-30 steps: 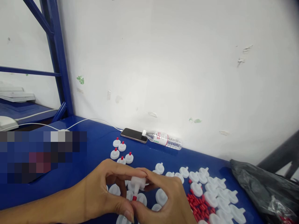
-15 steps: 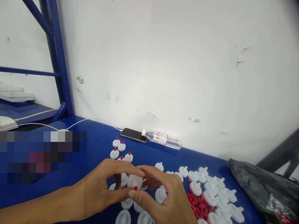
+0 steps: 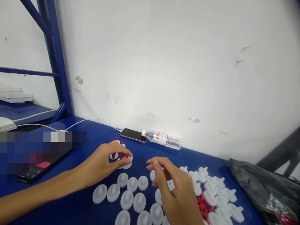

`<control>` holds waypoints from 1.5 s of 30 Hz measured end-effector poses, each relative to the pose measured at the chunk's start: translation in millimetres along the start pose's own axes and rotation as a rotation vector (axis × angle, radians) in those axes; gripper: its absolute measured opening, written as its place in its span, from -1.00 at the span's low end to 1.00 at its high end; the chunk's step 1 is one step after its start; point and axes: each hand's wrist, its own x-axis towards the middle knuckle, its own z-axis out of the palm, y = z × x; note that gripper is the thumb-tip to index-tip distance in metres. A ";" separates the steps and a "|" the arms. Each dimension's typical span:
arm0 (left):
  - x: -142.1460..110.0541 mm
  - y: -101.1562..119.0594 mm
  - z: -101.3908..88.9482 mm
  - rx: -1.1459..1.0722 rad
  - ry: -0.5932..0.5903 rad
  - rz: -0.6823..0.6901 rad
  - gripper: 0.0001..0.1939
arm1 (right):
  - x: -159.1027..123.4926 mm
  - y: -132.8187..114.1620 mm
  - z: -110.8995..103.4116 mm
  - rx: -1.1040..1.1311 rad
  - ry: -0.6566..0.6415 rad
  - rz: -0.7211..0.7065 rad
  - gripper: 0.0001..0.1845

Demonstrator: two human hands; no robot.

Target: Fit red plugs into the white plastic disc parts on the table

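blue tabletop [image 3: 98, 134] spans lower half of frame, far edge along the wall. on it: dark phone [image 3: 132, 135] near centre, white cable [image 3: 93, 119] plugged in. clear bottle [image 3: 164, 139] on its side, capped end at the phone. red-tipped caps [image 3: 117, 139] left of centre, partly hidden. plain white caps [image 3: 127, 200] scattered lower centre, more heaped lower right beside red pieces [image 3: 203, 207]. dark plastic bag [image 3: 262, 181], far right.

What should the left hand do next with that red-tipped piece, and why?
The left hand should probably release the red-tipped piece there: it holds it right beside similar red-tipped pieces, apart from plain white ones.
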 end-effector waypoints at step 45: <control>-5.2 -14.9 -3.2 0.272 -0.269 0.378 -0.88 | 26.3 39.1 -74.2 -0.872 -0.191 0.215 -0.78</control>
